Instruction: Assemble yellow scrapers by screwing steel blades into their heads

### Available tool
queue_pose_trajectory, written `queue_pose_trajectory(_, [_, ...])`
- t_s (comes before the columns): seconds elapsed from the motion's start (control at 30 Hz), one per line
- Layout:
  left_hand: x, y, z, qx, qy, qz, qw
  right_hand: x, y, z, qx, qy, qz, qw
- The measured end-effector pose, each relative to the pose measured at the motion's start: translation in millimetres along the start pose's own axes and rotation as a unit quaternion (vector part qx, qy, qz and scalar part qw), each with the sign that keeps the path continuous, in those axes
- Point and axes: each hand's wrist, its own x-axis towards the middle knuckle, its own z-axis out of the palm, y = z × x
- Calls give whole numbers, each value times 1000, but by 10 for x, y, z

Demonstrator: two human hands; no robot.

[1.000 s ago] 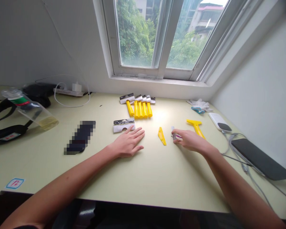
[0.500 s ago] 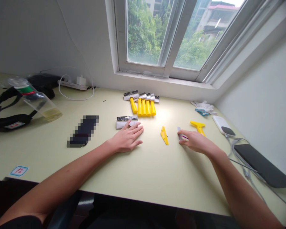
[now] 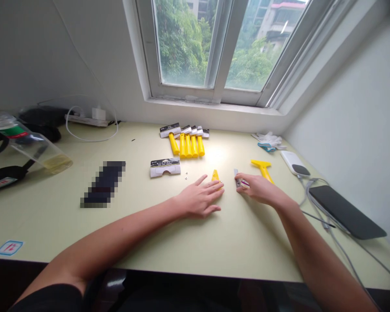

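Observation:
My left hand [image 3: 199, 197] lies flat with its fingers spread, the fingertips reaching over a flat yellow plastic piece [image 3: 215, 176] and partly hiding it. Two tiny metal parts [image 3: 186, 175] sit on the desk just left of that hand. My right hand [image 3: 258, 190] pinches a small metal blade-like item [image 3: 237, 178] with a pink and white strip. Just beyond it lies a yellow T-shaped scraper [image 3: 262, 169]. Several yellow handles [image 3: 188, 146] stand in a row at the back, behind several black-and-white packaging cards [image 3: 182, 130]. One more card [image 3: 165, 167] lies nearer.
A pale green desk [image 3: 143, 242] runs under a window [image 3: 208, 47]. To the left are a pixelated dark object [image 3: 104, 184], a plastic bag [image 3: 39, 149] and a power strip [image 3: 87, 120]. To the right lie white gloves [image 3: 269, 139], a power bank [image 3: 294, 163], a dark tablet [image 3: 346, 212] and cables.
My left hand has slid right from the nearer card to the flat yellow piece, and two tiny metal parts now show where it was. My right hand stays nearly still. The view has shifted slightly.

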Motion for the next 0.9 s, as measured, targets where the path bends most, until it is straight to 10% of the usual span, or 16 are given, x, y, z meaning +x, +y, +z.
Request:
queue_pose_trajectory(0.33, [-331,-196,-125,7,-16,-33,999,6,61,53,8,24,-14,1000])
queue_pose_trajectory(0.9, [510,137,77,-1,-17,-48,999,-13,66,86,7,18,-7,1000])
